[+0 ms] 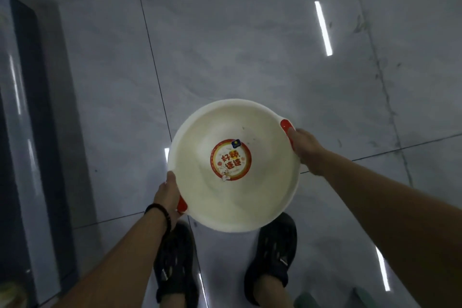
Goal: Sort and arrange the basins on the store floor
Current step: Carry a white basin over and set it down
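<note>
Left hand (168, 194) and right hand (303, 145) each grip white basin (232, 195) by its rim, above floor (250, 57); not placed, no others visible.

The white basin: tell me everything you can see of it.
The white basin is round, seemingly smooth plastic, empty, its opening facing up. A round red-rimmed sticker sits in its bottom; red handles mark opposite sides of the rim. It is held above the grey tiled floor, the left hand gripping the near handle, the right hand the far one.

Smooth plastic basin (262, 197), glossy floor tiles (225, 45)
</note>
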A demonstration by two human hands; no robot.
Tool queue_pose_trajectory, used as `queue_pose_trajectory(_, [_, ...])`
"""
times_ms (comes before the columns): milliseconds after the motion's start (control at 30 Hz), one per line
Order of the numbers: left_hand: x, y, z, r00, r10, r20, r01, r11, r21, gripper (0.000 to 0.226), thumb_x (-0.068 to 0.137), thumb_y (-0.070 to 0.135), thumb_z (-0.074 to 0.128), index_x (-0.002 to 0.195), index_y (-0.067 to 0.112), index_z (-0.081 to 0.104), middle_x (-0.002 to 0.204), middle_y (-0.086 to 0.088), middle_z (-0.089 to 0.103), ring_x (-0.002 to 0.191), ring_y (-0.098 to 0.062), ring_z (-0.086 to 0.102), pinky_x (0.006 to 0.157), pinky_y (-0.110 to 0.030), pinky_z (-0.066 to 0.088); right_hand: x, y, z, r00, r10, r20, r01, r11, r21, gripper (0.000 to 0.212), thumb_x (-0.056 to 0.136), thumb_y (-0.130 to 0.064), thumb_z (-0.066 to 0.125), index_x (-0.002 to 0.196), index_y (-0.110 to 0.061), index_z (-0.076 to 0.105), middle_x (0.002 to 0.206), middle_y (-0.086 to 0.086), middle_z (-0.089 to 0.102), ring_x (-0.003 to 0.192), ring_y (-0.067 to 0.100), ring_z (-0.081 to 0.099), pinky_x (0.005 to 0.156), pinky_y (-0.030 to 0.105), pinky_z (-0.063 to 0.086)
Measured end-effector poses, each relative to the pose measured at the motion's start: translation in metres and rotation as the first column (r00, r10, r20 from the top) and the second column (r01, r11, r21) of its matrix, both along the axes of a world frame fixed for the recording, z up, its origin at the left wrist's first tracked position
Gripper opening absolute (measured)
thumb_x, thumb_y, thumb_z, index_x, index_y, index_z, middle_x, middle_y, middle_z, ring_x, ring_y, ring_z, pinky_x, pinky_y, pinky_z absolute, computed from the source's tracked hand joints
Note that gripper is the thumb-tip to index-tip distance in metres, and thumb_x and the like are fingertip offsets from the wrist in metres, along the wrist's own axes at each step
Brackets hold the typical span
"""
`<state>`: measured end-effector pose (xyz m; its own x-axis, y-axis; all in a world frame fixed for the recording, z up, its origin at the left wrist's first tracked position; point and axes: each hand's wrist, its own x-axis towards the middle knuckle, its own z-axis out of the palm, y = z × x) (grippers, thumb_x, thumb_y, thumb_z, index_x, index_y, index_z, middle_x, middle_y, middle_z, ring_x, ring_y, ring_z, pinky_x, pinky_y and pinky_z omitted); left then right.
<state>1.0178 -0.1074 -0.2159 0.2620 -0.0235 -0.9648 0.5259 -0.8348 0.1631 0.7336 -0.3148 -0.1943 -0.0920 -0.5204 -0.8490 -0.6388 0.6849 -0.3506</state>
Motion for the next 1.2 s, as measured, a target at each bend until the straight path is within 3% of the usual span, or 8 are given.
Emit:
queue_pose_trajectory(100, [-0.006,0.004,-0.003,0.998,0.031,0.05,-0.028,0.998,-0.052,0.048,0.098,0.066,0.039,0.106,0.027,0.066,0.112,-0.01,0.07,0.112,-0.033,0.064,0.095,-0.051,0.055,-0.003,-0.003,-0.002,0.999,-0.025,0.026,0.024,1.0,0.018,0.036,0.107,-0.039,0.044,0.09,-0.018,0.068,0.107,0.016,0.072,0.092,0.032,0.067,0.093,0.052,0.056])
queue_pose_trajectory(167, [-0.009,0.007,0.007,0.998,0.039,0.057,-0.034,0.997,-0.076,0.044,0.099,0.065,0.041,0.103,0.03,0.067,0.112,-0.008,0.072,0.112,-0.032,0.065,0.097,-0.054,0.054,-0.011,0.0,0.003,0.998,-0.048,0.035,0.047,0.998,0.043,0.029,0.107,-0.032,0.044,0.099,-0.016,0.067,0.111,0.017,0.071,0.098,0.036,0.069,0.096,0.056,0.056])
queue_pose_trajectory(333, [-0.01,-0.006,0.086,0.996,0.053,0.072,-0.045,0.992,-0.116,0.036,0.103,0.054,0.045,0.105,0.026,0.069,0.106,-0.007,0.075,0.101,-0.03,0.068,0.087,-0.046,0.057,-0.031,0.019,0.075,0.997,-0.077,0.016,0.077,0.997,0.022,0.043,0.104,-0.049,0.045,0.112,-0.012,0.067,0.107,0.013,0.072,0.096,0.034,0.071,0.089,0.058,0.061])
queue_pose_trajectory(500, [-0.013,-0.038,0.223,0.999,0.023,0.045,-0.015,0.984,-0.175,0.029,0.102,0.041,0.056,0.109,0.018,0.07,0.109,-0.011,0.074,0.098,-0.032,0.068,0.09,-0.047,0.055,-0.064,0.046,0.221,0.969,-0.244,0.038,0.245,0.969,-0.011,0.036,0.105,-0.045,0.045,0.104,-0.016,0.065,0.107,0.013,0.071,0.097,0.034,0.07,0.089,0.059,0.06])
queue_pose_trajectory(700, [-0.03,-0.082,0.412,0.98,-0.196,0.044,0.2,0.936,-0.288,0.034,0.096,0.035,0.064,0.116,0.008,0.07,0.118,-0.016,0.072,0.1,-0.032,0.067,0.1,-0.057,0.051,-0.102,0.092,0.437,0.889,-0.454,0.058,0.457,0.884,-0.099,0.033,0.109,-0.043,0.043,0.102,-0.019,0.063,0.113,0.014,0.07,0.102,0.034,0.068,0.091,0.056,0.06])
queue_pose_trajectory(867, [-0.07,-0.095,0.548,0.87,-0.485,0.088,0.476,0.78,-0.406,0.04,0.098,0.046,0.06,0.116,0.011,0.069,0.112,-0.013,0.073,0.098,-0.032,0.069,0.09,-0.052,0.058,-0.139,0.19,0.589,0.728,-0.679,0.101,0.685,0.71,-0.162,0.03,0.111,-0.04,0.045,0.122,-0.015,0.059,0.108,0.005,0.068,0.095,0.025,0.066,0.07,0.039,0.056])
queue_pose_trajectory(1033, [-0.145,-0.069,0.657,0.658,-0.738,0.15,0.7,0.527,-0.481,0.04,0.1,0.055,0.051,0.11,0.02,0.066,0.112,-0.012,0.072,0.102,-0.038,0.067,0.091,-0.062,0.055,-0.173,0.33,0.689,0.456,-0.868,0.195,0.884,0.415,-0.216,0.034,0.107,-0.037,0.056,0.13,-0.014,0.063,0.115,0.011,0.072,0.102,0.032,0.07,0.071,0.041,0.06])
queue_pose_trajectory(1200, [-0.236,-0.01,0.731,0.412,-0.886,0.214,0.82,0.258,-0.511,0.036,0.1,0.051,0.053,0.111,0.019,0.066,0.11,-0.01,0.071,0.104,-0.037,0.064,0.094,-0.061,0.054,-0.196,0.479,0.743,0.18,-0.942,0.284,0.963,0.11,-0.246,0.026,0.104,-0.033,0.061,0.116,-0.013,0.071,0.106,0.012,0.077,0.098,0.034,0.073,0.074,0.044,0.061])
